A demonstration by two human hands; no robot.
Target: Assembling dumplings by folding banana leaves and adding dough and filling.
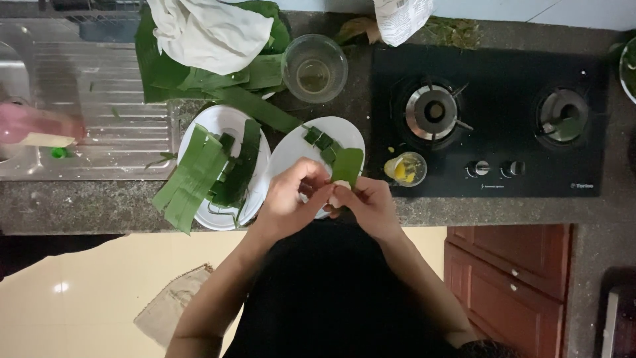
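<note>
Both my hands meet over the near edge of a white plate (291, 149). My left hand (291, 199) and my right hand (368, 202) pinch a strip of green leaf (348, 166) that stands up between the fingers. A few small folded leaf parcels (319, 140) lie on that plate. To its left, a second white plate (222, 119) holds cut banana-leaf strips (195, 176) that hang over its rim.
A black two-burner gas hob (490, 119) fills the right of the stone counter (99, 205). A small glass with yellow filling (405, 169) stands by the hob. Behind are a glass bowl (315, 67), a white cloth (209, 33) on large leaves, and a steel sink drainer (93, 86).
</note>
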